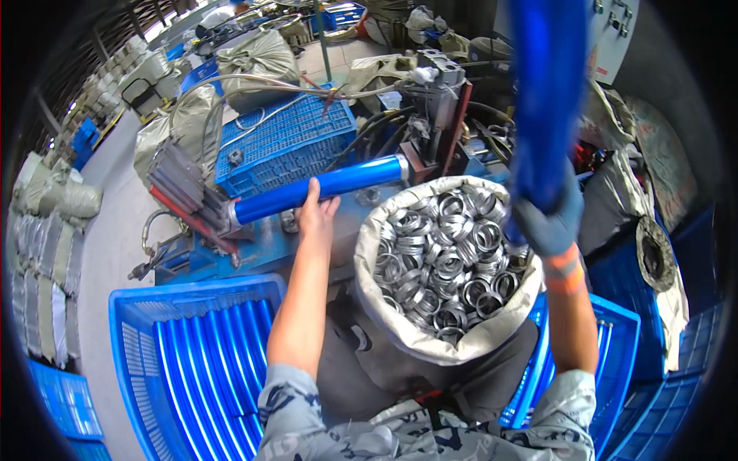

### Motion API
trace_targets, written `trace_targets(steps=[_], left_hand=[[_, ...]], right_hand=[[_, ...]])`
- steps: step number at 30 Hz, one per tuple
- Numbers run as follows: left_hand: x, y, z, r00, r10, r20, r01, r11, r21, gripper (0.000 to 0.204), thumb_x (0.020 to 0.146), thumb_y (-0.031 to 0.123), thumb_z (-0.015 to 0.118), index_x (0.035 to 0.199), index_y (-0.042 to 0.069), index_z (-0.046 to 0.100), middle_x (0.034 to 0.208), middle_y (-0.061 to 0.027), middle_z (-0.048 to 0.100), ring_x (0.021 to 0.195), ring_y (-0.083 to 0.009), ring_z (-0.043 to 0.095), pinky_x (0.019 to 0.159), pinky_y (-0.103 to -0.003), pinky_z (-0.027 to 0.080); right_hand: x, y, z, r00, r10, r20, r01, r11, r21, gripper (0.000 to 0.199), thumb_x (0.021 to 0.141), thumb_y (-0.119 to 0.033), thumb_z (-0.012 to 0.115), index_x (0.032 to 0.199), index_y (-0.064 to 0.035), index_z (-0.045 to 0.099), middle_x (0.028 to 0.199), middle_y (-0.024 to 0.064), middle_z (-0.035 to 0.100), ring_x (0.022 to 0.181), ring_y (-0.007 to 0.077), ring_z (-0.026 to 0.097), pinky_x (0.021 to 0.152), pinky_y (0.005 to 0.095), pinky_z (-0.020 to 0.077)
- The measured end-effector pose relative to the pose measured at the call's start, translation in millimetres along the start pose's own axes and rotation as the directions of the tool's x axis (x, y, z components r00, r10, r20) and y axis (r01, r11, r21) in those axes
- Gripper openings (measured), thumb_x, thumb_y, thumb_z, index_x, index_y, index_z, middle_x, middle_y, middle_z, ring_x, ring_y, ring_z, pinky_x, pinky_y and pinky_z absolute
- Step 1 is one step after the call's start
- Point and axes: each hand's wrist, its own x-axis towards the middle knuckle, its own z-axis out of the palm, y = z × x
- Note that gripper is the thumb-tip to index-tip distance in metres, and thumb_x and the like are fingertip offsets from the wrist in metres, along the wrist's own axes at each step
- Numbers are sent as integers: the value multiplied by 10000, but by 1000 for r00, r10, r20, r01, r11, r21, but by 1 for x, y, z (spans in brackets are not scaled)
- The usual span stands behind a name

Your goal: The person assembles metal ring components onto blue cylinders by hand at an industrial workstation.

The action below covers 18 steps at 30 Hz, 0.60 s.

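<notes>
A shiny blue metal tube [284, 197] lies slantwise between two end fixtures of a bench machine, a left one [184, 188] and a right one [434, 123]. My bare left hand [315, 219] is closed at its near side, the thumb laid over it and the fingers curled at its lower edge. A second blue tube [547, 84], smeared by motion, stands nearly upright at the right. Around its lower end closes my right hand [555, 219], in a dark glove with an orange cuff. Between my arms a pale cloth sack [369, 284] holds many silver metal rings [446, 265].
Blue tubes [207, 369] fill a blue crate [123, 330] at lower left; another blue crate [623, 338] with tubes stands at lower right. Behind the machine sit an upturned-looking blue crate [292, 138], hoses and stuffed sacks [257, 65]. A grey cabinet [619, 31] is at far right.
</notes>
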Motion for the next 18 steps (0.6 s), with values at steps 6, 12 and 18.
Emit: trace_targets(steps=[6,12,18], left_hand=[[88,-48,-46,958,-119,-262,112,993,-42,697,1020,294,910,1496,-99,588,1506,-316,626,1392,-486,669,1142,-650,608],[81,-76,-56,952,-223,-210,251,961,116,884,1015,484,887,1567,-103,523,1545,-371,603,1415,-521,648,1188,-630,563],[148,-21,-130,833,-511,214,433,841,323,837,1080,551,759,1611,-30,475,1217,-260,701,997,-387,707,853,-501,630]], right_hand=[[-173,-28,-163,915,315,-252,-344,935,-79,826,780,-133,837,1550,16,577,1317,132,751,1114,236,769,1007,416,621],[-297,-77,-242,713,372,-594,-599,764,-241,664,939,-110,801,1556,9,587,1297,98,741,1070,182,725,985,343,584],[-471,-105,-349,576,314,-755,-765,533,-362,476,919,-112,843,1361,-22,692,1088,83,771,959,154,710,816,352,585]])
